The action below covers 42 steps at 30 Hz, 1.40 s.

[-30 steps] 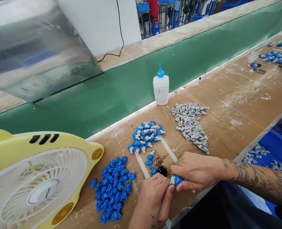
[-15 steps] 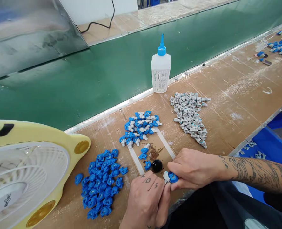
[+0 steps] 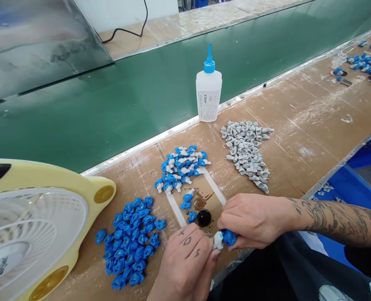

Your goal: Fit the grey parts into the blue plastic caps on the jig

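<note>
My left hand (image 3: 185, 257) pinches a small grey plastic piece (image 3: 218, 240) with a teal spot on it. Close against it is a small blue plastic piece (image 3: 229, 237), gripped in the fingers of my right hand (image 3: 256, 219). The two pieces meet or nearly meet; I cannot tell whether they are joined. Just beyond my hands sits a round black dish (image 3: 204, 218) with a glossy surface. A few blue pieces (image 3: 185, 205) lie beside it, and farther back is a pile of blue-and-grey joined pieces (image 3: 182, 165).
Loose blue pieces (image 3: 132, 240) are heaped at left, beside a yellow fan (image 3: 100, 184). Grey pieces (image 3: 246, 150) lie in a pile at right. A white bottle with a blue nozzle (image 3: 208, 96) stands by the green belt (image 3: 141, 96). Blue bins (image 3: 357, 192) sit below the table edge.
The grey and blue pieces have turned slightly in my fingers, showing more of the grey one's teal spot. My left hand has shifted a little left; the whole view has slid slightly.
</note>
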Motion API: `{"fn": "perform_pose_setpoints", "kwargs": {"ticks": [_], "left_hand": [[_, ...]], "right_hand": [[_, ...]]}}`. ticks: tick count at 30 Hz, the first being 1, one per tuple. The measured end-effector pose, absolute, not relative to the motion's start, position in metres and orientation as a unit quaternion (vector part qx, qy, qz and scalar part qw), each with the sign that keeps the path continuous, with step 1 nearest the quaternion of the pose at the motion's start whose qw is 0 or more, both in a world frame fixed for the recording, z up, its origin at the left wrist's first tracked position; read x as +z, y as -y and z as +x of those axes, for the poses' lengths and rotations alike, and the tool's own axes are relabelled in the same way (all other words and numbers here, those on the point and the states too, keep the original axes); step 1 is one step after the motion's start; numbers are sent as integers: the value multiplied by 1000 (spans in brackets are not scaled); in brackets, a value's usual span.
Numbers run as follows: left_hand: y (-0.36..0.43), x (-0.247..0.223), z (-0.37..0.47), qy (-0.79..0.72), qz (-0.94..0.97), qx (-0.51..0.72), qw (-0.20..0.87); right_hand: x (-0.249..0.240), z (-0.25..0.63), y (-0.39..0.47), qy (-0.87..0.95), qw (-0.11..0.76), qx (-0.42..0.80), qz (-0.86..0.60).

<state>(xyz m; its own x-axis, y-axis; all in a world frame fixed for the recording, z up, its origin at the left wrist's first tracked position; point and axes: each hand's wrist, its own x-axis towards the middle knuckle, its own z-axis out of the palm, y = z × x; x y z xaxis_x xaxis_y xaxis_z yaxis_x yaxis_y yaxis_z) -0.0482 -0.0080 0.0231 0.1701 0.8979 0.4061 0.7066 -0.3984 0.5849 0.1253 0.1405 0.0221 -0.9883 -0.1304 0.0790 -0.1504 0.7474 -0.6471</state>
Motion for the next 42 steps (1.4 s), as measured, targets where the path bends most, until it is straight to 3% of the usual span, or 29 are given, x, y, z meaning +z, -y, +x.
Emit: {"fn": "perform_pose_setpoints", "kwargs": {"ticks": [7,15,22,26,33,42], "left_hand": [[10,20,-50,-523,758,370,119],[2,21,-46,-543,772,329,23],[4,21,-43,-521,815,251,-29],[6,20,-43,-509,828,237,-7],[7,19,-36,-531,792,301,22],[5,21,-36,-509,830,228,-6]], "right_hand": [[26,126,-141,943,11,325,68],[42,120,-136,971,-67,228,16],[47,119,-137,964,-149,220,21],[46,121,-138,961,-162,224,24],[47,124,-139,958,-108,266,13],[60,119,-139,966,-190,169,56]]}}
